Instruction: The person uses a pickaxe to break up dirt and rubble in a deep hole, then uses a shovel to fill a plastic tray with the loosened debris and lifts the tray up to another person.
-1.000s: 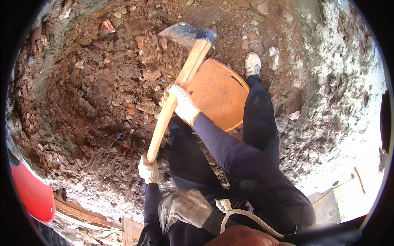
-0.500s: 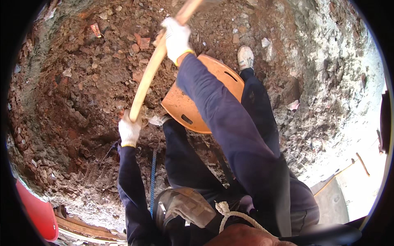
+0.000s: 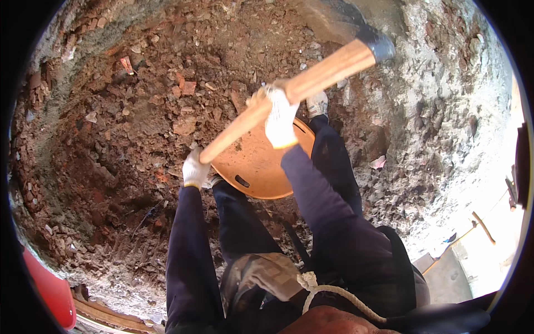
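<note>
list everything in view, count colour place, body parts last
hoe: 1, tan and black, across upper centre
basin: 1, orange, centre
rubble: uncountable, brown, mostly centre and left
brick pieces: several, reddish, upper left
red object: 1, red, lower left edge
wooden strip: at least 1, brown, lower left
slab: 1, grey, lower right
stick: at least 1, brown, lower right
rope: 1, cream, bottom centre
shoes: 2, pale, beside the basin
legs: 2, dark, lower centre
sleeves: 2, dark, below hands
left hand: 1, white-gloved, hoe's lower end
right hand: 1, white-gloved, mid-hoe
</note>
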